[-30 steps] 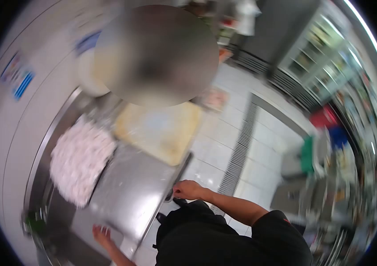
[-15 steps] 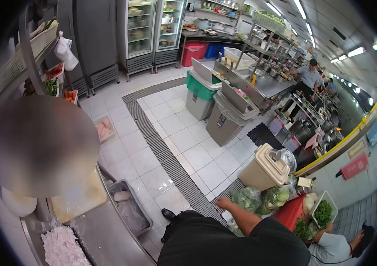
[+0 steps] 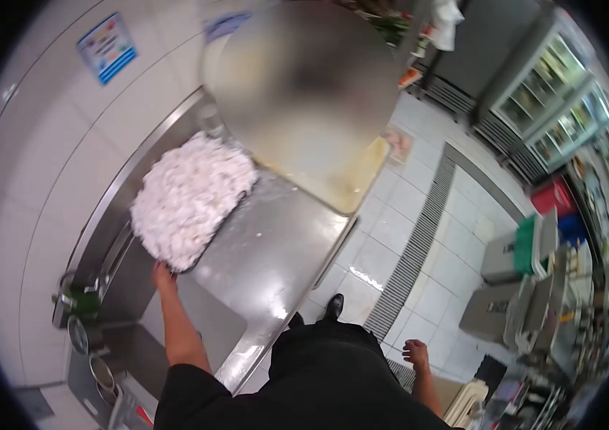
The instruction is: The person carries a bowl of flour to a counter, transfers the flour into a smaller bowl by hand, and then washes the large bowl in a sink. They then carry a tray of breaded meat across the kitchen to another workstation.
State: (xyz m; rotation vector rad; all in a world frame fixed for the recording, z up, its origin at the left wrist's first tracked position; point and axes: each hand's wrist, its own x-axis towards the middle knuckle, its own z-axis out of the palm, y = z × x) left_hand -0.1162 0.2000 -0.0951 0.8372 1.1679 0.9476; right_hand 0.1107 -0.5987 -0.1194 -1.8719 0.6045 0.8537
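Observation:
A dark-edged tray point(image 3: 188, 269) lies on the steel counter, heaped high with pale pinkish-white pieces point(image 3: 193, 197); blur hides exactly what they are. My left hand point(image 3: 164, 275) is at the near corner of this tray, fingers closed at its rim and partly hidden by the edge. Out over the floor on the other side of my body, my right hand point(image 3: 415, 353) hangs with loosely bent fingers and nothing visible in it.
A yellowish cutting board point(image 3: 354, 175) rests at the counter's far end, partly behind a large blurred patch. The steel counter point(image 3: 268, 240) meets a sink basin point(image 3: 186, 315). Grey bins point(image 3: 494, 308) and a floor drain grate point(image 3: 415, 247) lie to the right.
My view has swung left from the kitchen aisle to the counter. The heaped tray is now in full view, with my left hand at its rim. My right hand has left the bagged greens.

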